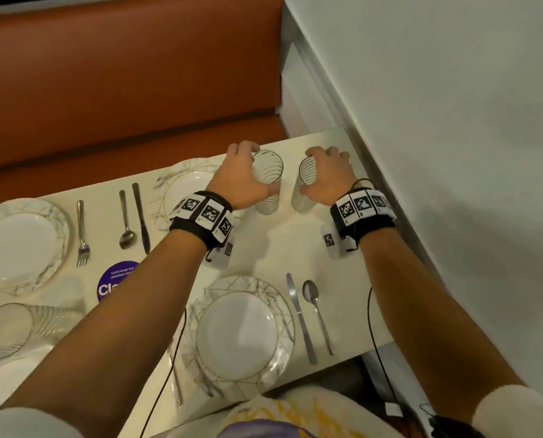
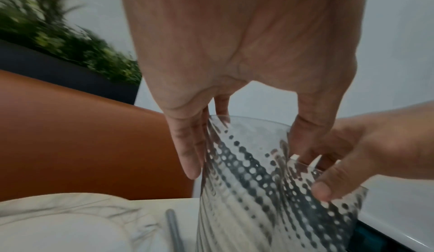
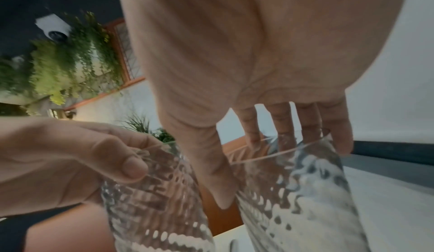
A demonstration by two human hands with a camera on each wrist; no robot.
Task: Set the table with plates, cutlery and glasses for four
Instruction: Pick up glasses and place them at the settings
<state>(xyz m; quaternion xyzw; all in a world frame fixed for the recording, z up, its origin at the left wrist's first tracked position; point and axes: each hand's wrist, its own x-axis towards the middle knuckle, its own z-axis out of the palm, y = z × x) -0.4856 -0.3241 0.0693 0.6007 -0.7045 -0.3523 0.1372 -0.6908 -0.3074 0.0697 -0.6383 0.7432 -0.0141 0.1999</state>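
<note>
Two clear glasses with a dotted spiral pattern stand side by side at the table's far right. My left hand [image 1: 248, 172] grips the left glass [image 1: 268, 184] from its left side, fingers and thumb curled round the rim [image 2: 246, 172]. In mirror fashion, my right hand [image 1: 327, 172] grips the right glass [image 1: 305, 184], its fingers wrapped over the rim [image 3: 293, 191]. I cannot tell whether either base touches the table. The near plate [image 1: 241, 330] has a knife [image 1: 298, 314] and a spoon [image 1: 314, 308] to its right.
A far plate [image 1: 181, 184] lies under my left wrist, with a knife [image 1: 140, 216], spoon [image 1: 126, 222] and fork [image 1: 82, 238] to its left. Another plate [image 1: 20, 245] and a third glass [image 1: 8, 327] sit at the left. An orange bench [image 1: 121, 74] runs behind; a white wall [image 1: 453, 121] borders the right.
</note>
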